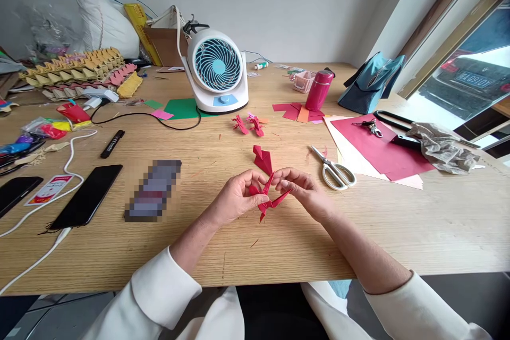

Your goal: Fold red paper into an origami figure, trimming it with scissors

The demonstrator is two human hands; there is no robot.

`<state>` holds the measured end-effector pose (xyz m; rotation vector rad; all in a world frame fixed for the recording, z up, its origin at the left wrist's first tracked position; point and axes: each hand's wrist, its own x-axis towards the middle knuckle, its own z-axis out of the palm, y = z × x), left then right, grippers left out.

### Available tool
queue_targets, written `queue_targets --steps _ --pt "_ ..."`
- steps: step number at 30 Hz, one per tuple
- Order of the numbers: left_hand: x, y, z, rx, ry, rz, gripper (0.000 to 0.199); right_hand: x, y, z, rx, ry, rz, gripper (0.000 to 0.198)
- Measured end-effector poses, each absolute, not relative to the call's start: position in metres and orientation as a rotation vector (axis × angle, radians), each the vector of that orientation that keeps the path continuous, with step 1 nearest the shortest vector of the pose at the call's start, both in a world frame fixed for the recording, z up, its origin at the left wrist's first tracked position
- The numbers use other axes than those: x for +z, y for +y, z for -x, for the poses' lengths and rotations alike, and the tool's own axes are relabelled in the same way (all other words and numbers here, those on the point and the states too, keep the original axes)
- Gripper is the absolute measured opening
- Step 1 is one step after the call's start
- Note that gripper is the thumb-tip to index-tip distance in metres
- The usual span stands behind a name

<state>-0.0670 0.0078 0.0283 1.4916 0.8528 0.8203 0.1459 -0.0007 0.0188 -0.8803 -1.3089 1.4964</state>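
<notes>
A red folded-paper figure with several pointed parts is held just above the wooden table. My left hand is closed on its body, thumb on top and fingers curled behind. The fingers of my right hand pinch it near an upright point; the exact contact is partly hidden. Just beyond my fingertips lies another red folded piece. Farther back sit small finished-looking red paper figures. White-handled scissors rest to the right of my right hand, blades partly apart and pointing away.
Left of my hands lie a blurred-out phone-like object, a dark phone with a white cable, and a black marker. A white fan stands behind. Red paper sheets, a pink bottle and a blue bag are on the right.
</notes>
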Motion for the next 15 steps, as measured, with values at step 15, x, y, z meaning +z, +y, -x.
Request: queue_targets --steps 15 --pt "0.0271 0.0069 0.0615 0.734 0.807 -1.258 0.041 0.0197 -0.0031 -0.1404 1.533 -1.268 0.881 0.026"
